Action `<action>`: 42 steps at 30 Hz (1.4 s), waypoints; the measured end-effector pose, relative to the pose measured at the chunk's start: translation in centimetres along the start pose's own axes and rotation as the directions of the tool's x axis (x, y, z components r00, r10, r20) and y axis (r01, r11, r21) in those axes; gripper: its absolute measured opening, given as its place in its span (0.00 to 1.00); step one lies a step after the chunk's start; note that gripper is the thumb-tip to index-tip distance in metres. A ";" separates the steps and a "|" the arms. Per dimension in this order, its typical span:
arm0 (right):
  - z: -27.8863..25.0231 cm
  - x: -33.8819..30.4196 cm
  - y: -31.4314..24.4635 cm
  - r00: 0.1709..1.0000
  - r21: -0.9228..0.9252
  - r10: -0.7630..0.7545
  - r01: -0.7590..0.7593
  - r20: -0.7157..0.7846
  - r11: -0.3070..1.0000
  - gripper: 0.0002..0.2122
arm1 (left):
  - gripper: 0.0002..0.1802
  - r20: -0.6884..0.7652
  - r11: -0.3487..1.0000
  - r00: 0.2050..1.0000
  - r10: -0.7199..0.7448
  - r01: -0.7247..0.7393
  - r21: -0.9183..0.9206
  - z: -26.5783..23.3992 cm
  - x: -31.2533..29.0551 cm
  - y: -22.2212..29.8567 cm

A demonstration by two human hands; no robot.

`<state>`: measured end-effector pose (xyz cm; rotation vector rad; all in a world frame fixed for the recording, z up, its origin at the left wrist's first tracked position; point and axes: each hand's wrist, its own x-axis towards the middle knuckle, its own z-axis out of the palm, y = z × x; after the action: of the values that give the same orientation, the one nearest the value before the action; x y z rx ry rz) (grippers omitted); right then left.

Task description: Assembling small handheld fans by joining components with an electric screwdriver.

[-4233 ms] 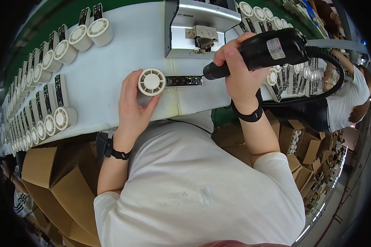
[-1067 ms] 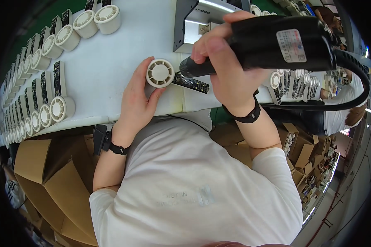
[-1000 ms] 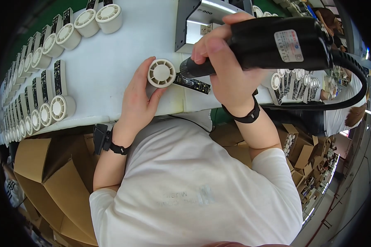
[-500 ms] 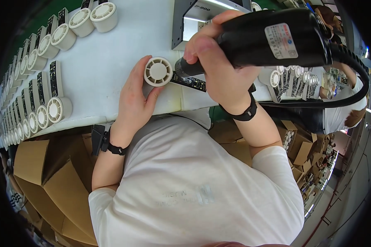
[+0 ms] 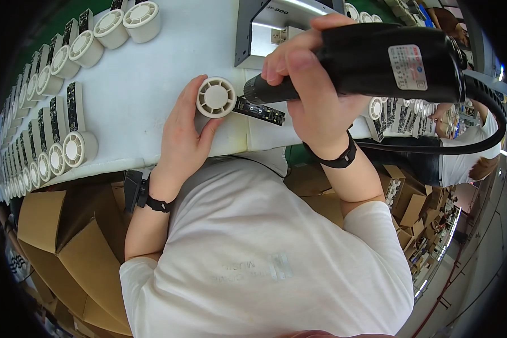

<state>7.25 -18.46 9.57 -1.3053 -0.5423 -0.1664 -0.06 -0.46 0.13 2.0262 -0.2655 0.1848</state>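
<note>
My left hand [image 5: 181,121] is wrapped round a white round vented cap [image 5: 216,97], its thumb on the near side. A narrow handle with a black circuit board [image 5: 260,111] runs from the cap to the right over the table. My right hand [image 5: 321,104] grips a black electric screwdriver [image 5: 366,62] from below, body pointing right. Its ribbed nose [image 5: 253,90] hovers beside the cap, over the board's left end. Whether the bit touches a screw cannot be made out. A thick black cable [image 5: 490,110] loops down from the screwdriver's rear.
Rows of similar white-capped units [image 5: 86,49] with boards line the table's left side. More units [image 5: 403,112] lie at the right. A grey metal box [image 5: 250,34] stands behind the screwdriver. Cardboard boxes [image 5: 90,270] sit below the white table [image 5: 135,101]. A person [image 5: 459,160] is at the right.
My right hand and the screwdriver have shifted right and slightly nearer, baring more of the circuit board. My left hand and the white cap have stayed in place.
</note>
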 end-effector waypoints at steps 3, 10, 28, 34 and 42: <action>-0.1 0.1 0.1 1.000 -0.012 -0.005 0.005 0.006 1.000 0.15 | 0.38 -0.003 1.000 1.000 0.008 -0.008 0.001 0.0 0.0 0.0; -0.1 0.2 0.7 1.000 0.013 0.002 -0.002 0.018 1.000 0.15 | 0.38 -0.002 1.000 1.000 0.013 -0.013 0.002 0.0 0.0 -0.1; 0.2 0.0 0.1 0.999 -0.053 -0.028 0.030 0.040 0.998 0.15 | 0.38 -0.009 1.000 1.000 0.010 -0.010 -0.006 0.1 -0.1 -0.1; 0.0 0.2 0.8 0.999 -0.008 0.007 -0.007 0.032 1.000 0.15 | 0.37 -0.005 1.000 1.000 -0.007 0.007 -0.011 0.0 0.1 0.1; 1.8 -0.5 -0.1 0.996 -0.178 0.073 -0.064 0.045 0.982 0.19 | 0.36 -0.031 0.999 0.999 0.030 -0.029 0.030 -0.2 0.2 0.2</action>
<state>6.25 -16.85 9.70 -1.5027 -0.5346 -0.1263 0.09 -0.38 0.44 2.0481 -0.2738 0.2404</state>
